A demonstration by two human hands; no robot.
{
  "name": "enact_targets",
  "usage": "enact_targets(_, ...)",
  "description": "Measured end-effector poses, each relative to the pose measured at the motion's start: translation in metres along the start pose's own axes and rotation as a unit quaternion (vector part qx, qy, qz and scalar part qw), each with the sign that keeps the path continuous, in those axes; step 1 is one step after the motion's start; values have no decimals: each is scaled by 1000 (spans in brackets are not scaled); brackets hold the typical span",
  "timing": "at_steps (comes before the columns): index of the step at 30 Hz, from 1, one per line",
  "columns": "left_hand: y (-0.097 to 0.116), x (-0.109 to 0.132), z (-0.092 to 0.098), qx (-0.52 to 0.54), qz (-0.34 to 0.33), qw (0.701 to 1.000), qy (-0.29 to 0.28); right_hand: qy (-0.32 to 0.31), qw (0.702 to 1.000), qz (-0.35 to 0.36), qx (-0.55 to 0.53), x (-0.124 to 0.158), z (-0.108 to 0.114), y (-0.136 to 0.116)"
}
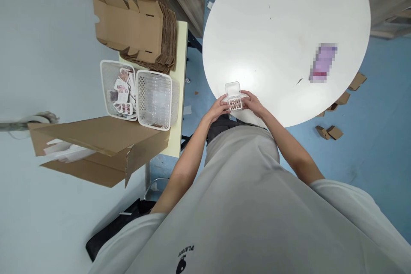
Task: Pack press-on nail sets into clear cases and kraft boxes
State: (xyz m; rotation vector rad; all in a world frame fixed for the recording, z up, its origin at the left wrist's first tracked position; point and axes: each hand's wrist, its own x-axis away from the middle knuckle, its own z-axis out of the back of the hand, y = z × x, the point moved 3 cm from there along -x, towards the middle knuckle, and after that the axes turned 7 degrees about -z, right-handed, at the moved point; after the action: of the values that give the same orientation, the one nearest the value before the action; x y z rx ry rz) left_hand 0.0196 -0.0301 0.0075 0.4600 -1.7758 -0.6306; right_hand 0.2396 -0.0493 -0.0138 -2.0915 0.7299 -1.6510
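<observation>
Between my hands, at the near edge of the white round table, is a small clear plastic box [233,88] with its hinged lid raised away from me. A white card with rows of small brownish press-on nails [235,103] sits in its lower half. My left hand [218,108] grips the box's left side, fingers curled against the edge. On the opposite side my right hand [252,102] holds the box too, with its fingers at the right edge. The fingertips partly cover the box's sides.
The round table [282,21] carries a blurred purple item [323,62]. On a side table [180,94] to the left are flattened cardboard boxes [128,21], a white basket of nail cards [102,90], a basket of clear boxes [154,127] and an open carton [93,130].
</observation>
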Motion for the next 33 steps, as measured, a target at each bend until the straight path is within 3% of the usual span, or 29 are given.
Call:
enact_targets(6, 0, 24, -11, 73, -40, 997, -8, -10, 997, 72, 28, 29, 8, -4)
enact_targets(13, 0, 32, -20, 17, -128, 992, 1, 14, 990, 130, 57, 53, 6, -21)
enact_targets(16, 5, 33, -23, 12, -158, 987, 10, 9, 993, 112, 45, 61, 3, -26)
enact_targets(19, 12, 34, -26, 8, -177, 984, 27, -31, 997, 45, 53, 65, -2, -25)
enact_targets(23, 16, 38, -31, -12, -157, 986, 48, -53, 997, 22, 60, 70, -4, -23)
enact_targets(28, 6, 47, -39, -91, -91, 991, 22, -37, 998, 36, 42, 70, -3, -20)
enact_targets(33, 1, 54, -45, -125, -102, 986, 38, -39, 997, 41, 48, 72, -4, -17)
